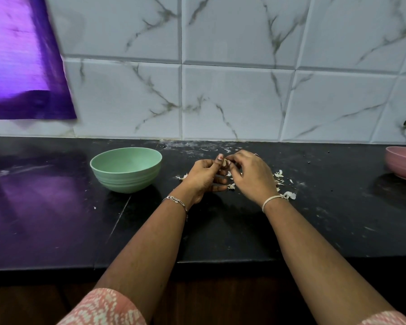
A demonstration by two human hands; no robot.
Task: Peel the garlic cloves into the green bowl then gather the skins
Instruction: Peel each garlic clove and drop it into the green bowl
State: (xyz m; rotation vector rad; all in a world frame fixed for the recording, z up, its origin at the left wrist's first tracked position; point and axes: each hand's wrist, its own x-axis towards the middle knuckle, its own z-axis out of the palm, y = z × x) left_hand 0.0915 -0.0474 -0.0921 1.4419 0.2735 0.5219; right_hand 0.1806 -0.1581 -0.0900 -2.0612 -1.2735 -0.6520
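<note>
1. The left hand (204, 177) is curled & holds a small pale garlic clove (224, 163) btwn thumb & fingers. The thumb points up, w/ pink polish on the nail.
2. The right hand (251, 174) meets it from the other side. Its fingertips pinch the same garlic clove at the top. Both hands touch each other there.
3. The clove sits just above the shiny black stone counter (220, 231), in the middle, near the back wall.
4. The round pale green bowl (127, 181) stands upright on the counter, just to the left of the left hand, not touching it. Can't tell what's at its bottom.
5. Thin white papery garlic skins (290, 195) lie loose on the counter under & around both hands. Most are on the right side, a few on the left.
6. A thin silver chain bracelet (176, 201) is on the left wrist. A pale band (271, 200) is on the right wrist.
7. A round pink bowl (401, 170) sits far to the right, cut off by the edge.
8. Behind it all is a wall of white marble-look tiles (232, 102). A purple cloth (21, 66) hangs top left & glows in the counter below it.
9. A pink & white patterned sleeve (103, 308) shows at the bottom.
</note>
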